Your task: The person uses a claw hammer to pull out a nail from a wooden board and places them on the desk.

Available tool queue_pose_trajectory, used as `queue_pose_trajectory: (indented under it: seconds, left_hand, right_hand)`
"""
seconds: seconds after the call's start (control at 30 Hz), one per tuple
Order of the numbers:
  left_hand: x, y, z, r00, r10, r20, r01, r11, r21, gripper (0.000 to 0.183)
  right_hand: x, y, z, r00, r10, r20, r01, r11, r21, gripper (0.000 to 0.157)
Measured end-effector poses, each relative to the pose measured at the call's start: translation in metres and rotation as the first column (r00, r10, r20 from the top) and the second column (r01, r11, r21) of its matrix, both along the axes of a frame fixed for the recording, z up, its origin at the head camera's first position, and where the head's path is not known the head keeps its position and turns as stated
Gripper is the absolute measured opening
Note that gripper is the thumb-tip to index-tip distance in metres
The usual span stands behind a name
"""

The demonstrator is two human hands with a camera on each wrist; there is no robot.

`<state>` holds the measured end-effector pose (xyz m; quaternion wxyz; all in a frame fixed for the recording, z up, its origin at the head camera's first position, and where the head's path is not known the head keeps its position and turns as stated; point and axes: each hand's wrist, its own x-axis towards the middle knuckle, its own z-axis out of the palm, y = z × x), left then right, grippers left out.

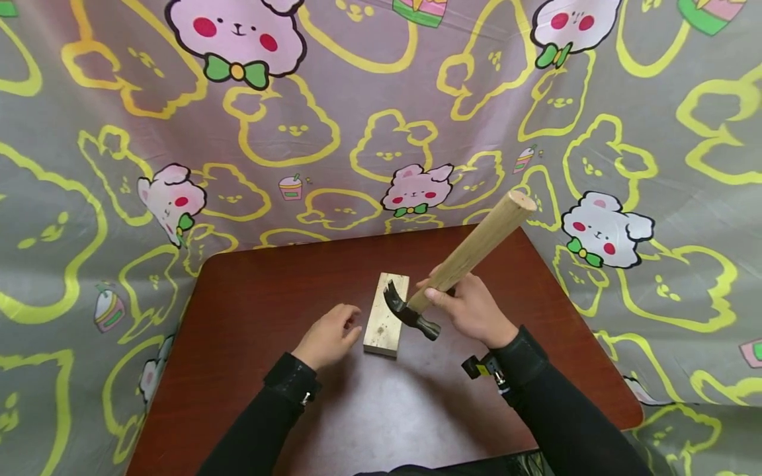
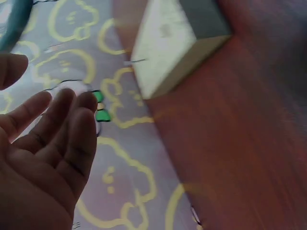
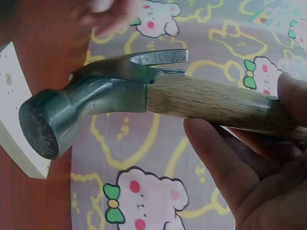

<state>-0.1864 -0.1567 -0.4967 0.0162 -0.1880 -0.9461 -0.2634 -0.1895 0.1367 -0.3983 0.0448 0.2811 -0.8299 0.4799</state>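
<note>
A claw hammer (image 1: pixel 478 248) with a pale wooden handle is in my right hand (image 1: pixel 476 311), which grips the handle close to the dark metal head. The handle slants up and away to the right, and the head hangs over the right edge of a wooden block (image 1: pixel 381 324). In the right wrist view, thumb and fingers lie round the hammer handle (image 3: pixel 206 100). Left of the block, my left hand (image 1: pixel 327 336) is held with loosely bent fingers and nothing in them. A thin nail-like thing (image 2: pixel 137 61) sticks out from the block's face in the left wrist view.
The block lies lengthwise on a reddish-brown table (image 1: pixel 268 284) with a glossy bright patch near my body. A grey cloth (image 1: pixel 345 145) with cartoon prints hangs behind the table and along both sides.
</note>
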Motion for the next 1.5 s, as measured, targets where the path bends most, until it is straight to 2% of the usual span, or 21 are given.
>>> queue_pose_trajectory:
  seconds: [0.27,0.43,0.57,0.77,1.0,1.17,1.5]
  left_hand:
    - [-0.007,0.003,-0.045,1.000,-0.002,-0.017,-0.002,0.979,-0.206,0.054]
    - [-0.010,0.006,-0.063,1.000,-0.011,0.001,0.011,0.948,-0.319,0.067]
    - [-0.011,0.009,-0.073,1.000,-0.029,0.011,0.031,0.938,-0.345,0.069]
    - [-0.005,0.011,-0.077,0.998,-0.040,0.052,0.054,0.949,-0.312,0.066]
    - [-0.004,0.014,-0.079,0.997,-0.081,0.012,0.081,0.952,-0.294,0.060]
    - [0.000,0.015,-0.080,0.995,-0.095,-0.014,0.087,0.956,-0.279,0.054]
    - [0.005,0.018,-0.071,0.979,-0.189,-0.078,0.152,0.927,-0.344,0.055]
  right_hand:
    - [0.004,0.011,0.008,0.997,-0.061,0.039,0.062,0.998,-0.010,0.023]
    - [0.005,0.018,0.008,0.996,-0.085,0.019,0.085,0.996,-0.010,0.022]
    - [0.003,0.020,0.007,0.995,-0.101,0.004,0.101,0.995,-0.021,0.023]
    - [0.002,0.020,0.005,0.994,-0.105,0.027,0.105,0.994,-0.020,0.027]
    - [-0.001,0.023,0.004,0.991,-0.134,0.009,0.134,0.991,-0.007,0.024]
    - [-0.002,0.022,0.002,0.991,-0.128,0.036,0.129,0.992,-0.009,0.025]
    - [-0.004,0.020,0.000,0.987,-0.155,0.048,0.155,0.988,-0.004,0.022]
